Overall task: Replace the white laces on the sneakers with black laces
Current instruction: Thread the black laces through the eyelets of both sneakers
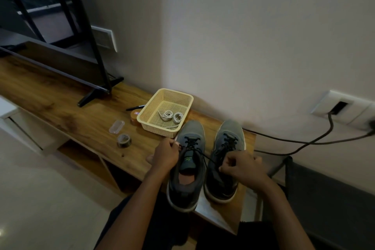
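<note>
On a wooden unit [60, 111], two grey sneakers [229, 134] point toes toward the far wall. Left hand [166, 156] and right hand [241, 166] each pinch the left sneaker's [188, 193] black lace [205, 156], its tips hidden; white laces [171, 116] lie in the far basket [160, 95]

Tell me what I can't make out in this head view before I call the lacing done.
All in the head view:
Ends of the black lace: hidden inside the curled fingers of the left hand and right hand.
Right sneaker, upper eyelets: covered by the right hand, so I cannot tell if it is tied.
Brown tape roll: partly behind the basket; label too small to read.
Dark speck on the table: too small to identify.
</note>
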A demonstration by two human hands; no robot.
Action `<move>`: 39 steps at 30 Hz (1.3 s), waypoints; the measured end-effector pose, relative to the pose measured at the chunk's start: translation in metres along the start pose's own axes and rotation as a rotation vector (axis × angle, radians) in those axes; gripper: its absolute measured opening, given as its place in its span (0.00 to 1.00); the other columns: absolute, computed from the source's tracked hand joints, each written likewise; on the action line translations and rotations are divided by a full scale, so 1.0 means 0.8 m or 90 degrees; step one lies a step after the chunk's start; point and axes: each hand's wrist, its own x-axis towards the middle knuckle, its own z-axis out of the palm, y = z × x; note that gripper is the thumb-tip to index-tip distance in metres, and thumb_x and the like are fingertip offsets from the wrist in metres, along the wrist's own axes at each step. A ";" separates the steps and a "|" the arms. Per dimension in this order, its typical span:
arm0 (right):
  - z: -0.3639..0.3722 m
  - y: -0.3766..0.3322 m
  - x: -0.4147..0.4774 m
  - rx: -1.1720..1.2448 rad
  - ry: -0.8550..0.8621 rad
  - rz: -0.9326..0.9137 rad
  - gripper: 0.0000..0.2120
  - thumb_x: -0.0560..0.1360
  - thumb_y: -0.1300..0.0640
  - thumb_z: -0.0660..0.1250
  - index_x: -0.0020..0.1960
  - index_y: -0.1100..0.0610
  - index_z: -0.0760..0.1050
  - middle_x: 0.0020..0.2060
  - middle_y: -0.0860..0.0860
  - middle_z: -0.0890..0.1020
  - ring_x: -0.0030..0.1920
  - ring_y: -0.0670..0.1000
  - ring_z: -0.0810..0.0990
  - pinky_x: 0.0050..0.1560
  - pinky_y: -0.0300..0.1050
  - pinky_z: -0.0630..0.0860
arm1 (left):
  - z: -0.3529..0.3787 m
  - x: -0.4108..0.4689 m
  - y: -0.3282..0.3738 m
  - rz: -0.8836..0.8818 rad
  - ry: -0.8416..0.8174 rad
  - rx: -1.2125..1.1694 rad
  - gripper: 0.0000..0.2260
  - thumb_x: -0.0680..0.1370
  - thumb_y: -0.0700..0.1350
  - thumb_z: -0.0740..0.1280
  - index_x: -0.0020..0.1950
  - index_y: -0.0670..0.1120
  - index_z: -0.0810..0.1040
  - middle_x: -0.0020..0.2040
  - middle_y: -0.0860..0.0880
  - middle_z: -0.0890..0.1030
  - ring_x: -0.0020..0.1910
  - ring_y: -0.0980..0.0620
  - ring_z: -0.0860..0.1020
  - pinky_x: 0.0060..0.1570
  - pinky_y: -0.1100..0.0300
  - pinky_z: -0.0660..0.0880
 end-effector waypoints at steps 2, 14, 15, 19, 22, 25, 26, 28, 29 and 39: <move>-0.006 -0.005 -0.003 0.109 -0.023 -0.012 0.14 0.75 0.59 0.68 0.32 0.55 0.69 0.30 0.49 0.75 0.32 0.42 0.74 0.34 0.28 0.68 | 0.000 0.000 -0.002 -0.001 -0.008 0.004 0.07 0.81 0.44 0.59 0.48 0.45 0.75 0.48 0.47 0.78 0.53 0.46 0.76 0.56 0.53 0.71; 0.009 -0.039 -0.003 0.379 -0.104 -0.081 0.07 0.76 0.62 0.67 0.38 0.62 0.76 0.30 0.51 0.81 0.26 0.46 0.79 0.31 0.35 0.74 | -0.006 -0.005 0.002 -0.028 0.015 -0.022 0.09 0.82 0.42 0.58 0.53 0.41 0.76 0.48 0.47 0.81 0.50 0.50 0.77 0.48 0.59 0.67; 0.005 -0.038 -0.005 0.381 -0.104 -0.082 0.07 0.76 0.62 0.66 0.39 0.61 0.75 0.30 0.52 0.81 0.27 0.48 0.80 0.31 0.36 0.74 | -0.005 -0.004 0.002 -0.029 0.014 -0.022 0.08 0.82 0.43 0.58 0.51 0.42 0.76 0.46 0.48 0.80 0.51 0.48 0.77 0.49 0.58 0.69; -0.002 -0.045 -0.012 0.420 -0.078 -0.079 0.06 0.75 0.62 0.67 0.40 0.62 0.77 0.33 0.55 0.83 0.32 0.48 0.83 0.31 0.37 0.73 | -0.004 -0.002 0.000 -0.034 0.013 -0.014 0.08 0.81 0.43 0.59 0.44 0.46 0.73 0.37 0.55 0.76 0.51 0.48 0.78 0.58 0.52 0.71; -0.001 -0.053 -0.015 0.527 -0.057 -0.032 0.05 0.75 0.63 0.66 0.43 0.65 0.75 0.34 0.57 0.82 0.31 0.47 0.82 0.29 0.35 0.74 | -0.005 -0.002 -0.001 -0.046 0.022 0.001 0.12 0.81 0.45 0.59 0.37 0.52 0.71 0.35 0.58 0.75 0.50 0.48 0.78 0.61 0.49 0.69; 0.000 -0.054 -0.015 0.606 -0.057 0.028 0.05 0.77 0.63 0.64 0.44 0.64 0.73 0.33 0.59 0.82 0.31 0.50 0.82 0.29 0.38 0.76 | -0.005 -0.005 0.003 -0.045 0.028 -0.004 0.11 0.81 0.44 0.59 0.38 0.50 0.71 0.34 0.58 0.74 0.49 0.48 0.78 0.61 0.50 0.70; 0.001 -0.052 -0.013 0.624 -0.051 0.061 0.05 0.78 0.63 0.63 0.43 0.63 0.72 0.32 0.59 0.82 0.31 0.51 0.82 0.30 0.39 0.77 | -0.006 -0.006 0.004 -0.043 0.029 -0.006 0.11 0.81 0.44 0.59 0.39 0.49 0.72 0.34 0.58 0.74 0.48 0.49 0.77 0.60 0.50 0.70; 0.003 -0.047 -0.008 0.684 -0.050 0.136 0.07 0.79 0.62 0.62 0.42 0.62 0.70 0.29 0.58 0.81 0.33 0.54 0.82 0.32 0.44 0.80 | -0.005 -0.007 0.004 -0.038 0.032 -0.010 0.10 0.81 0.44 0.60 0.40 0.49 0.72 0.34 0.58 0.74 0.47 0.50 0.76 0.60 0.50 0.71; 0.004 -0.044 -0.007 0.710 -0.071 0.159 0.07 0.79 0.63 0.62 0.42 0.62 0.70 0.29 0.58 0.81 0.34 0.55 0.82 0.34 0.46 0.81 | -0.004 -0.006 0.002 -0.037 0.031 -0.014 0.10 0.81 0.44 0.60 0.40 0.49 0.73 0.34 0.58 0.74 0.46 0.50 0.76 0.60 0.50 0.71; 0.033 -0.041 -0.010 0.147 -0.073 -0.128 0.12 0.72 0.71 0.63 0.45 0.60 0.84 0.39 0.45 0.81 0.42 0.41 0.78 0.43 0.30 0.75 | -0.006 -0.004 0.000 -0.037 0.019 -0.025 0.07 0.81 0.43 0.59 0.50 0.42 0.76 0.41 0.50 0.77 0.42 0.54 0.73 0.45 0.60 0.68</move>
